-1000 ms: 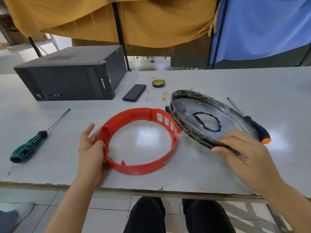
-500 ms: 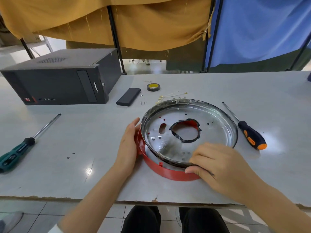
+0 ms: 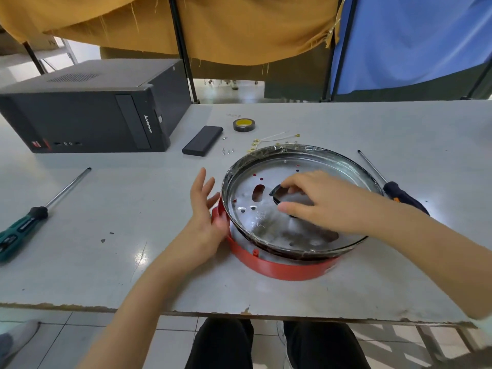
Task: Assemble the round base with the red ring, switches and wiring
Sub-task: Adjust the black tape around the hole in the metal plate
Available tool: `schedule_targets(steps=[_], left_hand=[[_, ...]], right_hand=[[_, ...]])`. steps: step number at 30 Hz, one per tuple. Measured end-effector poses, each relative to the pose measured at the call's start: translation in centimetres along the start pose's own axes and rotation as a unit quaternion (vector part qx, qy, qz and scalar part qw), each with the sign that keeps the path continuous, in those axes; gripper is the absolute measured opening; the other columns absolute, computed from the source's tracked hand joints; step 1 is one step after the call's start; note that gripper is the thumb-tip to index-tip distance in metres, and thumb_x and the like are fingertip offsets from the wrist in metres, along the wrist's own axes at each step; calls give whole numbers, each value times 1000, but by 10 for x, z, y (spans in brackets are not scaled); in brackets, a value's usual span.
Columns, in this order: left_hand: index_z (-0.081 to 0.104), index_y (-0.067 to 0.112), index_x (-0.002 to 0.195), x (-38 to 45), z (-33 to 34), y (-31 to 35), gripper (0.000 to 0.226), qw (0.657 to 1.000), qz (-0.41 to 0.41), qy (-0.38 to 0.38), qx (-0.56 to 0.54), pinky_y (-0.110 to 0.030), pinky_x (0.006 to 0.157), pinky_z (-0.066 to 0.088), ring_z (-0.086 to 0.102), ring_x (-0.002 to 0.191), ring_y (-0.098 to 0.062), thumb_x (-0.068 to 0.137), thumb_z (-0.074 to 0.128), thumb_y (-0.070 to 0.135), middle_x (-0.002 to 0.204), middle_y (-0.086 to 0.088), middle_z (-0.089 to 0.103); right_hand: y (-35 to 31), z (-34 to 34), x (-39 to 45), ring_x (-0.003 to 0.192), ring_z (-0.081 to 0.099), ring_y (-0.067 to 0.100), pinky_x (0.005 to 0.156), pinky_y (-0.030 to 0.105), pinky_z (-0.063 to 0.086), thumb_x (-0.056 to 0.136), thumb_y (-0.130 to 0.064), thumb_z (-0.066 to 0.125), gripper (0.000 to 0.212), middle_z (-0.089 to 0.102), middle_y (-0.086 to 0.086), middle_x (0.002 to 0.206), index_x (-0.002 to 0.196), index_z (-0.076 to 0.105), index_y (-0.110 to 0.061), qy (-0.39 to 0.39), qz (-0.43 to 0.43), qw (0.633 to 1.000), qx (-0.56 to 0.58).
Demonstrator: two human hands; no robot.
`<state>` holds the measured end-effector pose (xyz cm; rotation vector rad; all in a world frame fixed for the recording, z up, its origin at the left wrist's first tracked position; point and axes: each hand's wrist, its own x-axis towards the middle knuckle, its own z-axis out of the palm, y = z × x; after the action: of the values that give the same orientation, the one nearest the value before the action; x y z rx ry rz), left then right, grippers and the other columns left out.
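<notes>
The round metal base (image 3: 266, 225), a shallow pan with a dark film-wrapped rim, lies on top of the red ring (image 3: 279, 270) near the middle of the table, shifted a little to the far side so the ring's near arc shows. My left hand (image 3: 205, 209) has straight fingers and its palm presses the ring's left side. Inside the pan, my right hand (image 3: 319, 203) curls thumb and fingers over the black-edged central hole. Thin wires with yellow terminals (image 3: 269, 138) lie just behind the base. No switches show.
A black computer case (image 3: 87, 115) stands at the back left, with a flat black box (image 3: 203, 141), small screws (image 3: 228, 151) and a tape roll (image 3: 244, 125) beside it. A green screwdriver (image 3: 26, 222) lies left, an orange-black one (image 3: 399, 195) right. The table's chipped front edge (image 3: 247, 311) is close.
The metal base went from tilted beside the ring to lying on it. My right hand left the near rim and reached the central hole. My left hand's fingers have spread.
</notes>
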<state>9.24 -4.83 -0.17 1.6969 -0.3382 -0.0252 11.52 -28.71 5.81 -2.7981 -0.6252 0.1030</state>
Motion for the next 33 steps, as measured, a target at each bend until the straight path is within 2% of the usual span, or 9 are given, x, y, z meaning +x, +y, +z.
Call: schedule_targets(steps=[1,2,5,8,10,13,23,30,33], left_hand=[[-8,38,148,0,-1,-3,136,998,-9,-29,63,-24,107,32,25,138,0,41,58,92,153,13,12],[-15,48,143,0,1,-7,142,993,0,-29,116,-21,108,32,21,139,4,33,66,88,154,16,6],[-16,67,131,-11,-2,-18,141,991,23,-54,123,-20,111,31,18,141,5,34,86,66,154,21,2],[-16,66,132,-6,3,-20,144,989,47,-45,130,-28,114,30,21,141,3,39,92,51,154,24,7],[-16,62,136,-6,2,-22,145,991,44,-40,118,-19,110,33,28,138,5,42,93,44,152,23,14],[-18,59,137,-6,2,-23,146,992,41,-39,112,-7,102,35,33,134,7,44,94,40,151,18,20],[-21,52,139,-6,3,-21,147,991,40,-30,121,-2,97,34,42,128,9,46,92,43,146,12,32],[-21,38,145,-7,5,-20,149,991,50,-37,121,-11,105,33,36,135,2,49,92,35,153,4,28],[-20,39,144,-7,5,-20,147,991,49,-42,121,-8,102,34,36,135,4,50,92,34,151,12,31]], right_hand=[[0,1,4,106,51,10,87,27,41,88,-58,49,57,57,-9,118,135,42,-26,-20,4,1000,3],[0,2,8,98,54,8,81,27,43,87,-60,50,60,59,-12,111,136,38,-28,-42,8,999,7],[1,4,15,78,54,-1,70,25,45,82,-64,54,67,58,-18,89,137,32,-33,-88,-6,996,3],[1,9,20,58,50,-3,55,17,37,81,-58,61,60,53,-23,62,132,37,-38,-89,-23,994,55],[1,12,24,52,46,-5,56,19,34,80,-54,65,56,49,-25,53,129,42,-39,-67,-19,992,102],[-4,17,28,49,44,-2,57,24,36,81,-51,65,47,47,-14,56,123,48,-39,-31,-17,991,131],[-21,33,23,60,48,3,53,27,32,87,-54,55,36,51,-8,66,120,49,-42,0,-19,998,60],[-26,35,23,62,48,2,53,28,33,88,-55,54,37,50,-10,66,121,48,-39,13,-3,998,57],[-31,37,22,63,45,0,53,27,32,89,-53,53,40,46,-12,65,124,48,-35,27,-4,999,47]])
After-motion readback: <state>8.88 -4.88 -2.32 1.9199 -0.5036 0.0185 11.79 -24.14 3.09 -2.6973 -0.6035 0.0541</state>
